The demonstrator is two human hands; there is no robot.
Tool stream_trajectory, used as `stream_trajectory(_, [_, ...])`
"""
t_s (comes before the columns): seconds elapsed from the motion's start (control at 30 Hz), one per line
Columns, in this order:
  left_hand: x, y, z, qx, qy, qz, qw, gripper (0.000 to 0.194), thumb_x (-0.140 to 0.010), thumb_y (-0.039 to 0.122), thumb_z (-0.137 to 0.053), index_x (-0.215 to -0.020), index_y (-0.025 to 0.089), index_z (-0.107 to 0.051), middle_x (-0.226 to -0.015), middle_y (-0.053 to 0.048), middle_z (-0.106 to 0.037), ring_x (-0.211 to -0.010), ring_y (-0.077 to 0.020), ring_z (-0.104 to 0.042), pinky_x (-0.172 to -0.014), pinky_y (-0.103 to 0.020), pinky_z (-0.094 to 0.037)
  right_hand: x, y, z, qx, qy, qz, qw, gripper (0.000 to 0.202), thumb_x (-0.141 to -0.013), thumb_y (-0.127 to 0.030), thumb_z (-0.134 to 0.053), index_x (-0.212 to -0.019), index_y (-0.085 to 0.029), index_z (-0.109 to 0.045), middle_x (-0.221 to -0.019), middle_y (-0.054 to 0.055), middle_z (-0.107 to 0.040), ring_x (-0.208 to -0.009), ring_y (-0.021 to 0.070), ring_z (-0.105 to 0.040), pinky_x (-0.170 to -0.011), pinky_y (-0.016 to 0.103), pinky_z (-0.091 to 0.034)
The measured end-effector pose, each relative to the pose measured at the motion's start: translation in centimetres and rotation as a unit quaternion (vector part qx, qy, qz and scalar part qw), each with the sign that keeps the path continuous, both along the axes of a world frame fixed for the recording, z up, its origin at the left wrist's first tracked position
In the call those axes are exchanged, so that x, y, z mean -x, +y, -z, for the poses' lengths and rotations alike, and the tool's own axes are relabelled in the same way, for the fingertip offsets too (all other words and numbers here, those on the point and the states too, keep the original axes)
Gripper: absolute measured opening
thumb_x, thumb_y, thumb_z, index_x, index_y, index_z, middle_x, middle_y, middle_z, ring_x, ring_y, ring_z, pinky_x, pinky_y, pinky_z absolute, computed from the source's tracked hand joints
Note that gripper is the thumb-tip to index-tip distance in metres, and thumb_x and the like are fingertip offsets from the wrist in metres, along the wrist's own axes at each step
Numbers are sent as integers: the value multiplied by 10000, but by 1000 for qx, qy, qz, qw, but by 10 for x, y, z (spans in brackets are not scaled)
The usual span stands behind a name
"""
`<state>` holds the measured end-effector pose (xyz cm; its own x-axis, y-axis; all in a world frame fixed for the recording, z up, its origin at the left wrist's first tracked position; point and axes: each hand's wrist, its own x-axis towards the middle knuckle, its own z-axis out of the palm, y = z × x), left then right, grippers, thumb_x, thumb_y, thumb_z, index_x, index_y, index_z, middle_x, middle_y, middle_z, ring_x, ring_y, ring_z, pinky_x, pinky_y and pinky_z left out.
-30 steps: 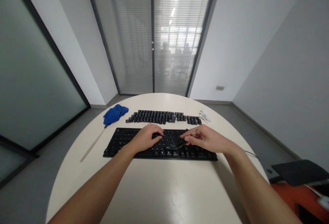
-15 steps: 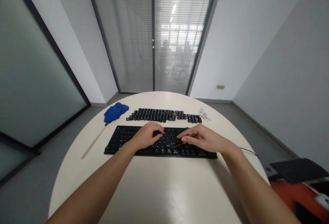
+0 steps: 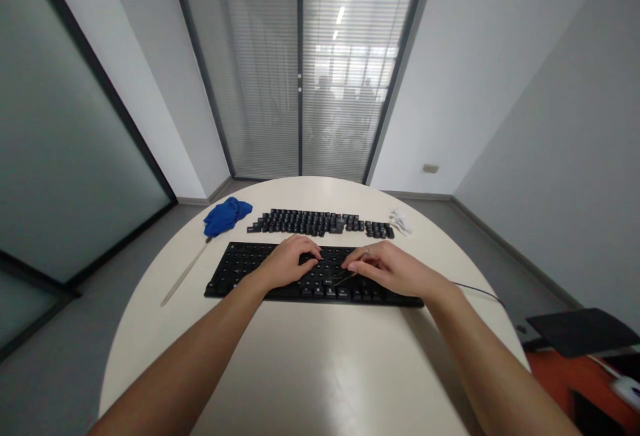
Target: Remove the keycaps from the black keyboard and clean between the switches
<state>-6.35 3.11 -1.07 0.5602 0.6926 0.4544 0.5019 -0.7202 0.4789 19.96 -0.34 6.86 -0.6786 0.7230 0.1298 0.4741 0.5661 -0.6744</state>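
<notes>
A black keyboard (image 3: 240, 268) lies across the table, most of its keycaps off and a few still on along its near edge. My left hand (image 3: 293, 261) rests on its middle, thumb and fingers apart, with nothing between them. Just to the right, my right hand (image 3: 385, 266) is closed on a thin wire tool (image 3: 344, 280), whose tip reaches down to the near rows of the keyboard. Beyond the keyboard, loose black keycaps (image 3: 300, 221) lie in rows, with a smaller group (image 3: 379, 229) at their right end.
On the round white table (image 3: 300, 356), a blue cloth (image 3: 226, 216) and a thin stick (image 3: 185, 273) lie at the left. Crumpled white material (image 3: 400, 221) sits at the back right. A cable (image 3: 480, 291) runs off to the right. An orange chair (image 3: 560, 376) stands beyond the table.
My right hand has shifted slightly left and tilted, with the wire tool still in it. My left hand has stayed in place on the keyboard. The view has moved very slightly.
</notes>
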Motion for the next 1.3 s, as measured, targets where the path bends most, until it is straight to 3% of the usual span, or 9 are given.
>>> stream_trajectory(0.3, [1, 1, 1, -1, 3, -1, 1000, 95, -866, 170, -650, -926, 229, -694, -1053, -23, -716, -1034, -205, -615, -975, -390, -458, 5, 0, 2, -12, -5, 6, 1000, 391, -974, -481, -504, -941, -173, -743, -813, 62, -760, -707, 173, -661, -675, 274, -491])
stream_trajectory(0.63, [1, 1, 1, 0, 6, -2, 1000, 93, -869, 172, -642, -921, 230, -693, -1061, -23, -714, -1039, -208, -614, -973, -397, -460, 4, 11, 20, 51, 58, 7, 997, 378, -968, -486, -516, -917, -166, -711, -841, 63, -734, -772, 182, -691, -698, 270, -513])
stream_trajectory(0.87, [0, 0, 0, 0, 3, -1, 1000, 93, -861, 164, -653, -917, 226, -695, -1048, -26, -717, -1033, -204, -619, -969, -386, -460, 4, 12, 22, 68, 73, 12, 995, 383, -963, -488, -523, -891, -158, -703, -843, 63, -725, -754, 170, -681, -706, 269, -517])
stream_trajectory(1.3, [1, 0, -1, 3, 8, -3, 1000, 93, -861, 162, -650, -912, 225, -697, -1061, -24, -716, -1039, -206, -613, -977, -394, -454, 15, 6, 14, -26, 9, -3, 1000, 335, -978, -449, -527, -900, -176, -706, -774, 36, -734, -672, 148, -643, -650, 248, -450])
